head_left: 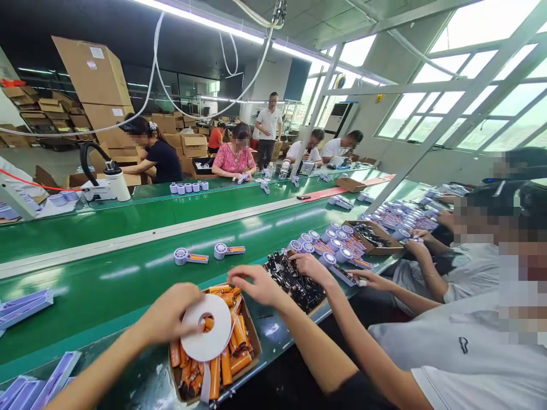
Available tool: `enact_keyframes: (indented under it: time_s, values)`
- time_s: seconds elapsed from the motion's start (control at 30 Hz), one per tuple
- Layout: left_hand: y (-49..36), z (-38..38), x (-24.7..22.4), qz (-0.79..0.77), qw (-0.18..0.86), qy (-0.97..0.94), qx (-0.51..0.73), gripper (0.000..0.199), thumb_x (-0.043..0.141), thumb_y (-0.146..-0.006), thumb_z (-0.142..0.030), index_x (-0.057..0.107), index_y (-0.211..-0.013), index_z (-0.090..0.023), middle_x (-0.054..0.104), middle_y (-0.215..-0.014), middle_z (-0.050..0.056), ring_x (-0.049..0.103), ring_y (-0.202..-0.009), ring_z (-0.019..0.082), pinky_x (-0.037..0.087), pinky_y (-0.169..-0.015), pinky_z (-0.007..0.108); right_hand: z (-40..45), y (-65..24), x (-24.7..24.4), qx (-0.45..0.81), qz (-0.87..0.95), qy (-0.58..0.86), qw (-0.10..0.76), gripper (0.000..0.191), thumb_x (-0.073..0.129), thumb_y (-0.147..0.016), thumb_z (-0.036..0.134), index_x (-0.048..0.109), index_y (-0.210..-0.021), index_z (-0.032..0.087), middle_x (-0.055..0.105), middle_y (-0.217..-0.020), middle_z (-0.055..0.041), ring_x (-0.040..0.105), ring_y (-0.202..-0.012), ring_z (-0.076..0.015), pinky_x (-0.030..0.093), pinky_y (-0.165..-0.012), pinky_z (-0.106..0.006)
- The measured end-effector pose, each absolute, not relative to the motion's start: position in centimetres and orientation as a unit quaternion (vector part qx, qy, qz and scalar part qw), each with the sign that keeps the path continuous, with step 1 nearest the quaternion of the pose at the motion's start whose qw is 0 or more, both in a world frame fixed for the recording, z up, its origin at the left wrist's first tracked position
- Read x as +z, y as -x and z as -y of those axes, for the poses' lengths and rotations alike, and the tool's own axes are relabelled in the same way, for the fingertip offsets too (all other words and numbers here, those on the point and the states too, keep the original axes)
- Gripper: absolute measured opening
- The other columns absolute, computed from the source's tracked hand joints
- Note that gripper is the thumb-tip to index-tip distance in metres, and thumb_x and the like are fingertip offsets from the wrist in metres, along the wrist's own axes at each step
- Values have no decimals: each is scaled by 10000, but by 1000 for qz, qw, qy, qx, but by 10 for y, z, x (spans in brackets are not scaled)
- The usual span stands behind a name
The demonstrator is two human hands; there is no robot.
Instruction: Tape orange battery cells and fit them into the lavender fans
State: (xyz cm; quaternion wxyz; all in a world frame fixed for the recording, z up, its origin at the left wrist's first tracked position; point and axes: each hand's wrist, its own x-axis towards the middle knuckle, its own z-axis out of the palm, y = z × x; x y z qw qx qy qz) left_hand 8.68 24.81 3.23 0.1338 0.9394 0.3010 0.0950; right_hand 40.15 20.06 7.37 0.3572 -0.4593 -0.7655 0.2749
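Observation:
My left hand (173, 316) grips a roll of white tape (205, 350) at its left side, the thumb reaching toward the hole. The roll is over a cardboard box (257, 341) filled with orange cylindrical cells with wires (240, 333). A loose white strip hangs from the roll's lower edge. Above the box's far right corner is my right hand (258, 285), its fingers curved and apart, with nothing visible between them.
Right of the box, a co-worker's hand (314, 267) reaches into a box of black parts (290, 279). Two purple fan housings (182, 256) (221, 250) lie on the green belt (141, 285). More housings are piled at right; purple shells (51, 381) lie lower left. Several people sit around.

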Motion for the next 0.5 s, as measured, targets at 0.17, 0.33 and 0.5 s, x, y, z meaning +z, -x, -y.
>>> enact_keyframes:
  time_s: [0.17,0.33,0.5]
  values:
    - [-78,-181,26,-249,95,-962,64,854,837,-841,-611,585,-1613,-347,555,-1690,138,504,-1560,436,438,-1294,636,-141,-413,44,330,685,469,449,295,687,-1021,461,863,-1037,225,882,-981,-71,825,-900,-222,643,-853,-337]
    - [-76,-175,36,-223,104,-967,71,560,762,-915,-312,695,-1469,-271,718,-1483,140,575,-1492,375,489,-1281,557,-133,-401,49,349,614,486,515,344,748,-947,533,847,-979,205,855,-872,-69,781,-739,-194,632,-714,-300]
    - [-65,-150,37,-357,38,-900,245,505,764,-942,-345,661,-1416,-206,718,-1396,177,509,-1501,437,411,-1288,714,-106,-375,49,491,582,493,420,487,802,-902,564,820,-1204,183,775,-723,-1,617,-460,-119,485,-464,-227]
